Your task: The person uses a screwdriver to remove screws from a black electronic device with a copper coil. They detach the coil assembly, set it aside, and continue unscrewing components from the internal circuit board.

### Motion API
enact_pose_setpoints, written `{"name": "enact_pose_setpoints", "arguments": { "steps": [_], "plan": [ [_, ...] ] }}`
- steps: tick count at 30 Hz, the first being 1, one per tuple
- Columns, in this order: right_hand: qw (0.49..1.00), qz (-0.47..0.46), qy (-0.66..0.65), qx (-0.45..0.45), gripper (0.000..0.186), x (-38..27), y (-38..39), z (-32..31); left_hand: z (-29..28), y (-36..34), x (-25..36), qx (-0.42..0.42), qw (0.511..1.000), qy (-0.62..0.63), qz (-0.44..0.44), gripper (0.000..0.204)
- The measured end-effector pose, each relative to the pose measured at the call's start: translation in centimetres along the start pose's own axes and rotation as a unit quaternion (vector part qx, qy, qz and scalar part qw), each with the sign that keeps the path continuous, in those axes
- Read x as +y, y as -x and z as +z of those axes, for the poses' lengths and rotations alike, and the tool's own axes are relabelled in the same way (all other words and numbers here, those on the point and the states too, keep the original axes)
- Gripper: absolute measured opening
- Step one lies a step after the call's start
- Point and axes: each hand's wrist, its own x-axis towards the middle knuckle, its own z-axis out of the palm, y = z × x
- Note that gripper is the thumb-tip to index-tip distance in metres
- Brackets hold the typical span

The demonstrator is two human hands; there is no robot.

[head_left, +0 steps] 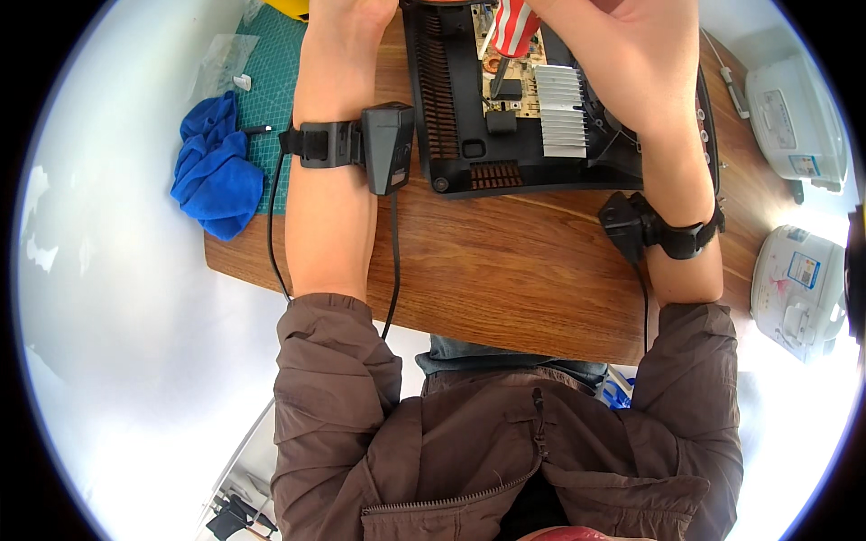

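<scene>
A black plastic appliance housing (460, 176) lies on the table in front of me. Inside it are a tan circuit board (529, 99) and a silver finned heat sink (561, 113). My right hand (631, 59) comes over the housing from the right, its thumb side against a red-and-white striped screwdriver (517, 29). The screwdriver tilts, its dark shaft pointing down at the board beside black components; its top is cut off. Only the heel of my left hand (365, 16) shows at the upper edge, near the housing's left side; its fingers are out of view.
A blue cloth (216, 167) lies on a green cutting mat (275, 68) at the left, near a clear plastic bag (221, 68). Two translucent lidded boxes, one far (794, 117) and one nearer (798, 293), stand at the right. Cables run from devices strapped on both forearms.
</scene>
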Motion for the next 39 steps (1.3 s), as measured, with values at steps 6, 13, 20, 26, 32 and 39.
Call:
{"name": "enact_pose_setpoints", "arguments": {
  "steps": [6,13,20,26,32,39],
  "plan": [
    [0.998,-0.023,-0.051,0.034,0.047,-0.1,-0.4,-0.5,-0.3,0.1,0.4,0.002,1.0,0.008,0.022,0.044],
    [0.996,-0.001,-0.021,0.09,0.047,-1.2,-0.7,-1.4,-0.2,-0.4,0.3,0.017,0.999,0.011,0.038,0.042],
    [0.994,0.061,0.025,0.091,0.034,-1.6,-0.8,-1.6,-0.2,0.0,1.1,0.056,0.997,0.008,0.047,0.04],
    [0.972,0.097,0.192,0.099,0.012,-2.9,-0.9,-1.4,0.9,0.9,1.7,0.076,0.995,0.009,0.057,0.04],
    [0.926,0.176,0.331,-0.04,0.007,-4.7,-1.0,-2.5,0.6,0.4,2.3,0.061,0.996,0.018,0.064,0.038],
    [0.827,0.076,0.461,-0.313,0.021,-1.8,-1.0,-4.7,1.4,1.3,3.9,0.074,0.993,0.027,0.087,0.036]
  ]
}}
